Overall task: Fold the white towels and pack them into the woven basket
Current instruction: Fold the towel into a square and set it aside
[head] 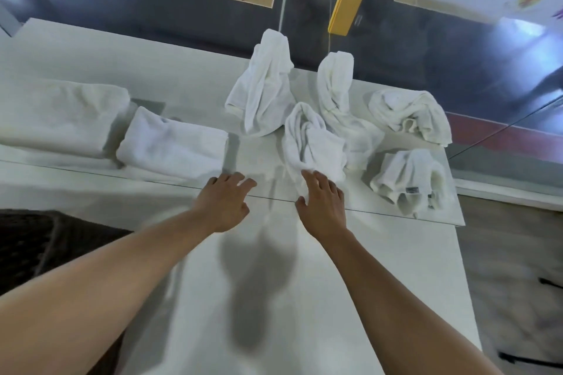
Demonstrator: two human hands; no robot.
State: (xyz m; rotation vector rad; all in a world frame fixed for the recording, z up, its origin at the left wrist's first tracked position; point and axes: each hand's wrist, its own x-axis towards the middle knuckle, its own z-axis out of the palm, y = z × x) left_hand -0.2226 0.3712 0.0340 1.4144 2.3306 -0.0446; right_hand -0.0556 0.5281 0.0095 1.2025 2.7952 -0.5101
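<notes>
there, crumpled white towel (pixel 313 143) bunched upright, right hand (pixel 323 207) at its edge

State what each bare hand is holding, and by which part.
Nothing is held. The left hand hovers open over the white table; the right hand reaches a crumpled white towel's near edge, ungripped.

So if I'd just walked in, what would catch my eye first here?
Probably the cluster of crumpled white towels heaped at the far right of the white table. The right hand rests its fingertips on the nearest one, while the left hand hovers open beside it. To the left lies a neatly folded towel, and the dark woven basket peeks in at the left edge.
</notes>
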